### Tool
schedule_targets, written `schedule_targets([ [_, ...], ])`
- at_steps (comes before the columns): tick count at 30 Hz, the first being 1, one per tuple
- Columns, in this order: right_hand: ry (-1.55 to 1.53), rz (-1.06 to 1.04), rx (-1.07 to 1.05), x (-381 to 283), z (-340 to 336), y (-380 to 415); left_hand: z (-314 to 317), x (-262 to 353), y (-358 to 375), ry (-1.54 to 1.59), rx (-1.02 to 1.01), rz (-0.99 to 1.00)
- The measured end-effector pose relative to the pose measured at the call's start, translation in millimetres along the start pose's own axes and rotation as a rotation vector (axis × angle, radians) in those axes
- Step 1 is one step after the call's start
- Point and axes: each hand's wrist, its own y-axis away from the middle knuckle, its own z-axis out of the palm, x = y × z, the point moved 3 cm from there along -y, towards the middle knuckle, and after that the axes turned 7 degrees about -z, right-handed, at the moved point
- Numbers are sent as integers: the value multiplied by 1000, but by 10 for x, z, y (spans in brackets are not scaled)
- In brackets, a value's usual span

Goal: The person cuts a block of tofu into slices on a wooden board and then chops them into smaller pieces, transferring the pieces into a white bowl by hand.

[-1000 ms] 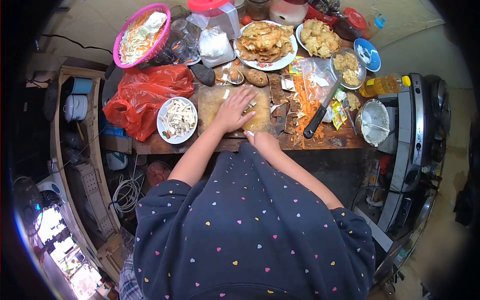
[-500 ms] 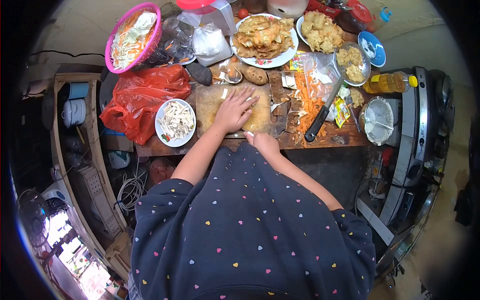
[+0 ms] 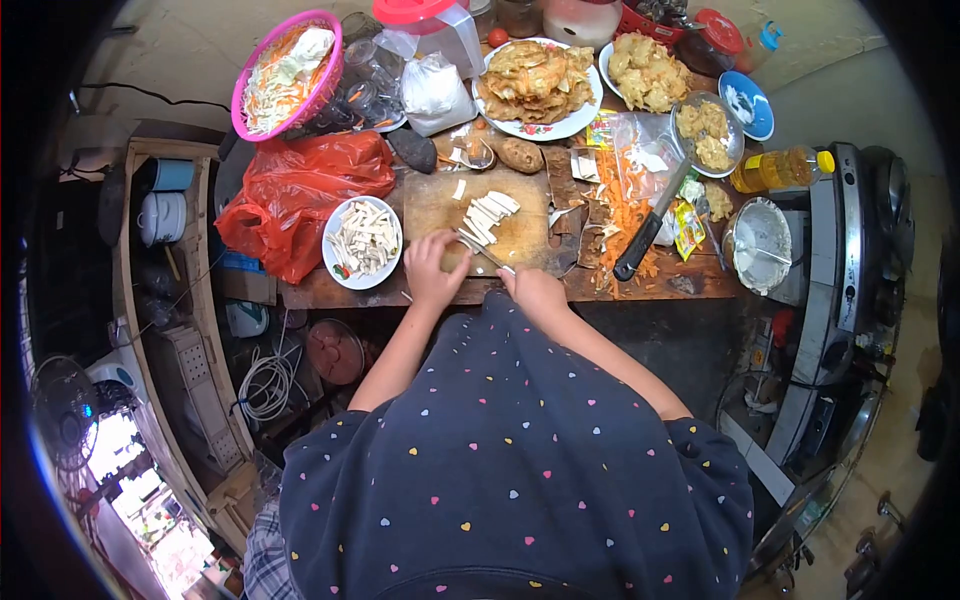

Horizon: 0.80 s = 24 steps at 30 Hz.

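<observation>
My left hand [image 3: 433, 265] rests curled at the near left edge of the wooden cutting board [image 3: 435, 205]. My right hand [image 3: 535, 290] grips a small knife [image 3: 478, 250] whose blade points across the board toward the left hand. A row of pale cut strips [image 3: 487, 216] lies in the middle of the board, just beyond the blade. Whether the left hand holds anything is hidden by its fingers.
A white plate of cut strips [image 3: 362, 238] sits left of the board, beside a red plastic bag [image 3: 300, 190]. A large black-handled knife [image 3: 648, 225] lies right among carrot shreds. Plates of fritters [image 3: 535, 80], a pink basket [image 3: 285, 75], an oil bottle [image 3: 775, 168] and a stove [image 3: 860, 250] surround.
My left hand has lifted off the strips and drawn back to the board's near left edge, uncovering them. The knife blade now shows beside my right hand.
</observation>
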Motion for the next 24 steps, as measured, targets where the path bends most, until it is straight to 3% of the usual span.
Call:
schedule_targets([
  [18, 32, 57, -69, -55, -93, 76, 156, 41, 151, -46, 101, 64],
  [24, -43, 27, 8, -56, -3, -43, 151, 43, 164, -61, 108, 84],
])
